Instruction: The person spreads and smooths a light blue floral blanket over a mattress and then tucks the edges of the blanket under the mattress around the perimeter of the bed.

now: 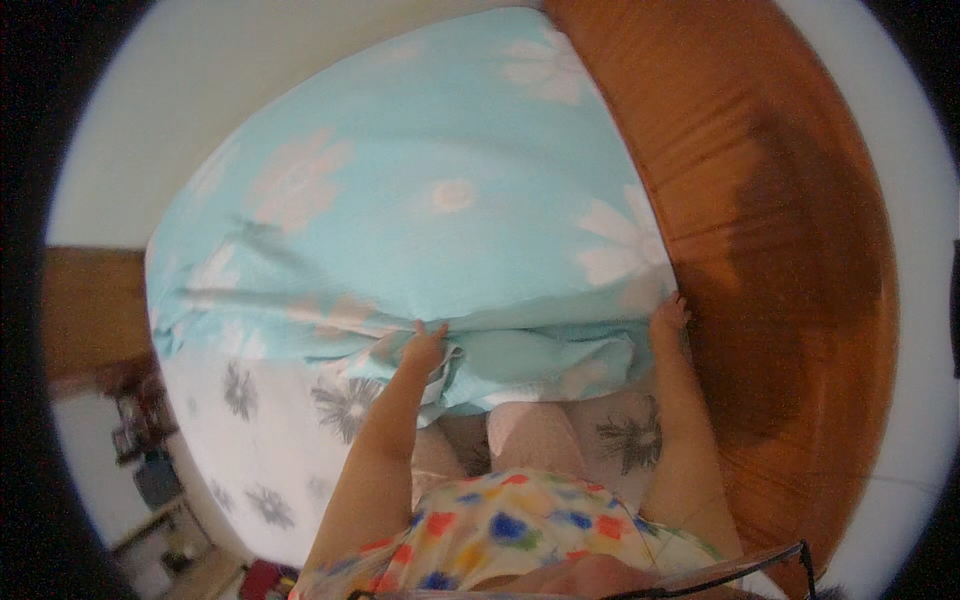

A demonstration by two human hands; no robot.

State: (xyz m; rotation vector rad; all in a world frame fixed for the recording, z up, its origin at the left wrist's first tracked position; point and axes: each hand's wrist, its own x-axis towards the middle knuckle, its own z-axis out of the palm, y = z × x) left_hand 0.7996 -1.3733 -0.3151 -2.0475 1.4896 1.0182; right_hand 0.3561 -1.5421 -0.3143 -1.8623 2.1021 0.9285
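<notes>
A light-blue bedsheet [480, 247] with large pale flowers spreads across the bed in front of me. Its near part is bunched into folds above my knees. My left hand [424, 349] grips the gathered fabric near the middle, with a loose, pale-edged flap hanging beside it. At the sheet's right edge, against the wooden headboard [810, 247], lies my right hand [670, 310]. Its fingers curl at the border; whether they pinch the cloth is hidden. A ridge of fabric runs between both hands. Under me shows a white cloth [202, 420] with dark-grey flowers.
The wooden headboard runs along the whole right side of the bed. A pale wall [180, 112] rises behind the far side. At the lower left, beyond the bed, stand a shelf [169, 532] and blurred items. My knees [532, 439] rest on the bed.
</notes>
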